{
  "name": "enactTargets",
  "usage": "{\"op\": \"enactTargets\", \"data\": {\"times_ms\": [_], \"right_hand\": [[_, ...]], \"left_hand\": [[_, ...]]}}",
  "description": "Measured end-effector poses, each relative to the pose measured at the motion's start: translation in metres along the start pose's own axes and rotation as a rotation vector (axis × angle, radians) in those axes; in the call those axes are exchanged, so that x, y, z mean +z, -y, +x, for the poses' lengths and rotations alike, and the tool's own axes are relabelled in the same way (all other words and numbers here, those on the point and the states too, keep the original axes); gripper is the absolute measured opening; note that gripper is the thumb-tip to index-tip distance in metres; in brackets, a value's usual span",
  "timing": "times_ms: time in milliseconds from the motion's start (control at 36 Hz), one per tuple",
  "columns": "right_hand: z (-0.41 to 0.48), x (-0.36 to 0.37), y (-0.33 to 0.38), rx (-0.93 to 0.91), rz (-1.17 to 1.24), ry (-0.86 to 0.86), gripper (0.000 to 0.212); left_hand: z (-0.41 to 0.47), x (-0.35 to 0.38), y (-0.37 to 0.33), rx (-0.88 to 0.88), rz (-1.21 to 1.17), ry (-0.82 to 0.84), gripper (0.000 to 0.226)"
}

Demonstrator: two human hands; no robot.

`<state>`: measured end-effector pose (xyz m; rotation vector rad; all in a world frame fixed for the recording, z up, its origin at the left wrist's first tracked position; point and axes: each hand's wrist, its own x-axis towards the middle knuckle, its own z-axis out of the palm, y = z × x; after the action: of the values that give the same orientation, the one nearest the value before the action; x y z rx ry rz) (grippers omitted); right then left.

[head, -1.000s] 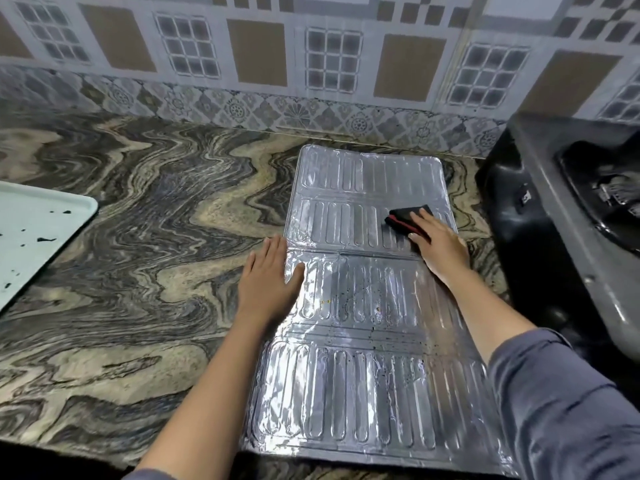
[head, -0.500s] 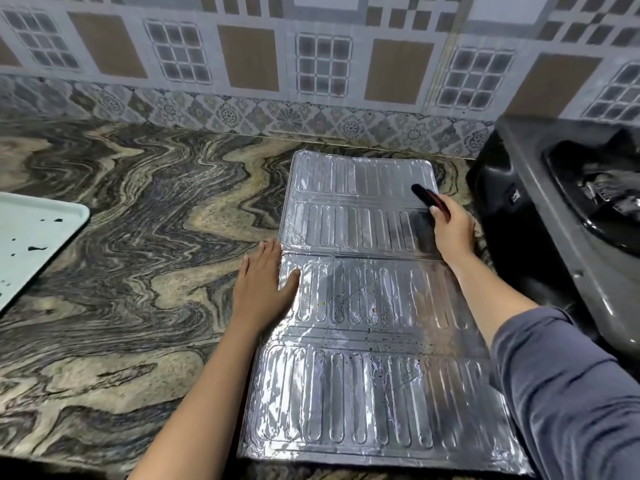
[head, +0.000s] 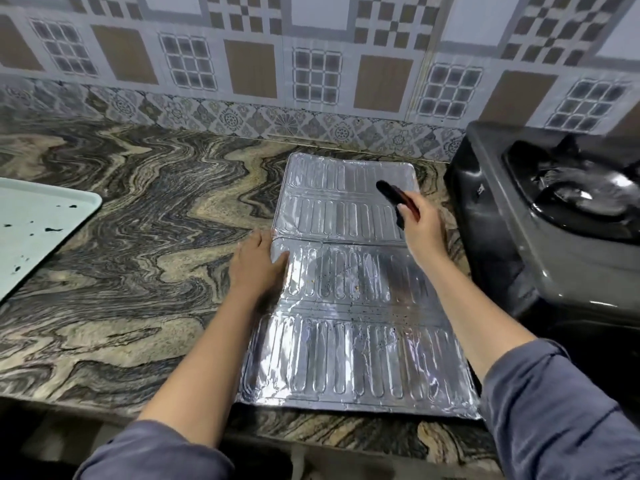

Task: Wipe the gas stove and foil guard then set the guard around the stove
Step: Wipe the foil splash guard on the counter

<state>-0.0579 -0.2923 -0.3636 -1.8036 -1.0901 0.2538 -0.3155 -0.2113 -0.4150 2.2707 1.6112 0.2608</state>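
Note:
The ribbed silver foil guard (head: 349,358) lies unfolded and flat on the marbled countertop, its middle panel dotted with dark specks. My left hand (head: 258,268) rests flat, fingers spread, on the guard's left edge at a fold line. My right hand (head: 420,225) grips a black cloth with a red edge (head: 391,194), lifted on edge above the far right part of the guard. The dark gas stove (head: 540,244) stands to the right of the guard, its burner and pan support showing.
A pale tray (head: 38,220) with dark spots sits at the left edge of the countertop (head: 138,237). A tiled wall (head: 311,71) runs along the back. The counter's front edge is near my forearms.
The right hand has gone from pressing the cloth flat on the second panel to raising it on edge near the far right corner. The left hand stays put.

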Motion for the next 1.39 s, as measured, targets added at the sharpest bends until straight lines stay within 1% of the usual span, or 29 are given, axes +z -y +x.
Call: {"op": "enactTargets", "data": {"times_ms": [83, 139, 222, 306, 389, 528, 639, 694, 778, 861, 1000, 1139, 1389], "right_hand": [[-0.031, -0.005, -0.008, 0.013, -0.038, 0.004, 0.030], [-0.052, -0.009, -0.016, 0.033, -0.128, -0.009, 0.030], [-0.084, -0.015, -0.026, 0.056, -0.259, 0.009, 0.029], [-0.109, -0.021, -0.035, 0.126, -0.462, 0.136, 0.035], [-0.122, -0.024, -0.041, 0.070, -0.608, 0.267, 0.047], [-0.119, -0.024, -0.035, 0.013, -0.693, 0.317, 0.056], [-0.110, -0.020, -0.040, 0.021, -0.723, 0.394, 0.062], [-0.110, -0.015, -0.044, 0.038, -0.748, 0.377, 0.062], [-0.113, -0.004, -0.043, 0.066, -0.755, 0.252, 0.059], [-0.114, 0.010, -0.038, 0.135, -0.754, 0.152, 0.056], [-0.106, 0.036, -0.026, 0.260, -0.737, 0.075, 0.054], [-0.098, 0.062, -0.013, 0.258, -0.719, 0.104, 0.055], [-0.100, 0.100, 0.010, 0.157, -0.691, 0.184, 0.054]], "left_hand": [[-0.024, -0.003, 0.003, 0.001, -0.116, -0.052, 0.065], [-0.048, -0.004, 0.007, 0.014, -0.126, -0.065, 0.063], [-0.087, 0.001, 0.018, 0.009, -0.116, -0.029, 0.066], [-0.120, 0.006, 0.027, 0.025, -0.131, -0.014, 0.065], [-0.138, 0.012, 0.033, 0.067, -0.130, -0.026, 0.062], [-0.155, 0.020, 0.034, 0.044, -0.061, -0.003, 0.066], [-0.158, 0.023, 0.032, 0.040, 0.070, 0.000, 0.067], [-0.159, 0.024, 0.031, 0.042, 0.117, -0.004, 0.066], [-0.159, 0.027, 0.032, 0.039, 0.134, -0.005, 0.065], [-0.159, 0.028, 0.032, 0.042, 0.142, -0.012, 0.067], [-0.161, 0.026, 0.030, 0.037, 0.130, -0.006, 0.064], [-0.161, 0.024, 0.029, 0.034, 0.121, -0.008, 0.065], [-0.163, 0.020, 0.026, 0.031, 0.089, 0.022, 0.062]]}}
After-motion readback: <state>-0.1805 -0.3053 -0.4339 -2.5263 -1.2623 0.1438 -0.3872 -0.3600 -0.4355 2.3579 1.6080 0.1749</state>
